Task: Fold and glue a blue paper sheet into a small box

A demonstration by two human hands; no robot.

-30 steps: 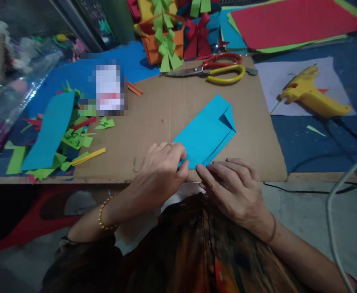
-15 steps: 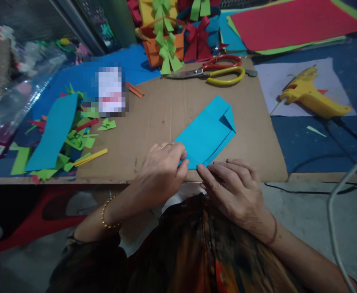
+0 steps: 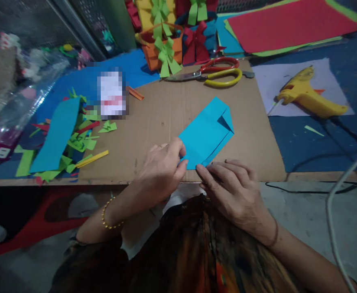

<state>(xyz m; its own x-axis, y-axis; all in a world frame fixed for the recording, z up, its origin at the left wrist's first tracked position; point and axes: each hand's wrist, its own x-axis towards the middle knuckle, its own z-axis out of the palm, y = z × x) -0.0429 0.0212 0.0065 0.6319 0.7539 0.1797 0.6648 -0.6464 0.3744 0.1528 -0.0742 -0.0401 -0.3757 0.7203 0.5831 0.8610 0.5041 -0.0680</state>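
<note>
A folded piece of blue paper [image 3: 204, 134] lies slantwise on a brown cardboard sheet [image 3: 154, 122], with a small open flap at its far right corner. My left hand [image 3: 164, 167] is closed on the paper's near left corner, thumb and forefinger pinching the edge. At the near edge, my right hand [image 3: 233, 185] rests with its fingers stretched out, the forefinger tip touching the paper. The left hand covers part of that near corner.
Scissors [image 3: 209, 75] with red and yellow handles lie beyond the paper. A yellow glue gun [image 3: 312, 95] rests on white paper at right, its cord trailing. Paper scraps [image 3: 83, 140] are heaped at left. Small paper baskets [image 3: 163, 49] with bows and coloured sheets [image 3: 288, 26] stand behind.
The left hand has shifted slightly at the paper's near left corner, its fingers drawn in a little more. The right hand and the paper look nearly the same; the whole view has moved slightly.
</note>
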